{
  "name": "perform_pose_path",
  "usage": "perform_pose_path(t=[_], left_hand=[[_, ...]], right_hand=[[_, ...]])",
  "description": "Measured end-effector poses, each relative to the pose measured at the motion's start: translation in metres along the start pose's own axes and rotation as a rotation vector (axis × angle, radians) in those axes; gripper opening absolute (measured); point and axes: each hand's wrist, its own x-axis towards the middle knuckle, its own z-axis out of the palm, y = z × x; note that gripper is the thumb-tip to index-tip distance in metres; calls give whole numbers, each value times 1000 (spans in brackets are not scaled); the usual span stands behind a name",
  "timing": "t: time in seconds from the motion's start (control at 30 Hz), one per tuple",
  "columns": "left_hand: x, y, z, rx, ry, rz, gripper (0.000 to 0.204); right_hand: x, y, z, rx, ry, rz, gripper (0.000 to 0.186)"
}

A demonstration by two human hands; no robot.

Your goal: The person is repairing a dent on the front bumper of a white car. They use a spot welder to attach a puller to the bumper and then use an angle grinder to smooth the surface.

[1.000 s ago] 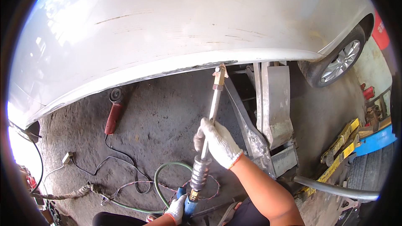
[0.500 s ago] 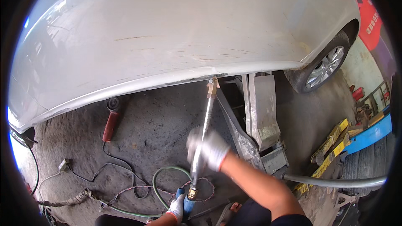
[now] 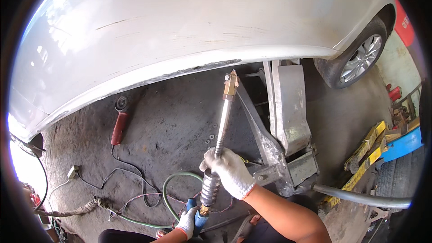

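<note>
My right hand (image 3: 228, 173), in a white glove, is closed round the steel shaft (image 3: 222, 126) of a slide puller, just above its ribbed weight (image 3: 209, 188). My gloved left hand (image 3: 187, 221) grips the blue handle (image 3: 201, 219) at the lower end. The brass-coloured head (image 3: 231, 85) points at the dark scraped strip (image 3: 202, 66) on the white car's lower sill (image 3: 135, 74), just below its edge; I cannot tell if they touch. Long scratches mark the panel (image 3: 202, 22) above.
A red angle grinder (image 3: 119, 126) with its cord, a green hose (image 3: 173, 178) and small washers (image 3: 211, 138) lie on the floor (image 3: 90, 139). A metal lift arm (image 3: 290, 108) runs under the car, near a wheel (image 3: 360, 58). A yellow bar (image 3: 373, 141) and blue panel (image 3: 402, 144) sit right.
My right hand has moved down the shaft, blurred half a second ago. The puller's head now sits slightly lower against the sill's edge than a second ago. My left hand stays on the handle.
</note>
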Motion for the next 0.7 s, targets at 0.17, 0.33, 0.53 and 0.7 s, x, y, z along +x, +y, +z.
perform_pose_path(t=[0.17,0.33,0.53,0.7], left_hand=[[-8,13,4,-44,-32,-55,34],[-15,19,12,-23,-41,-60,36],[-10,15,12,-61,-53,-58,35],[-14,22,14,-56,-30,-82,33]], right_hand=[[21,11,-7,272,-28,66,41],[31,7,1,307,31,42,36],[32,1,4,351,-4,61,32],[35,1,4,347,-5,73,31]])
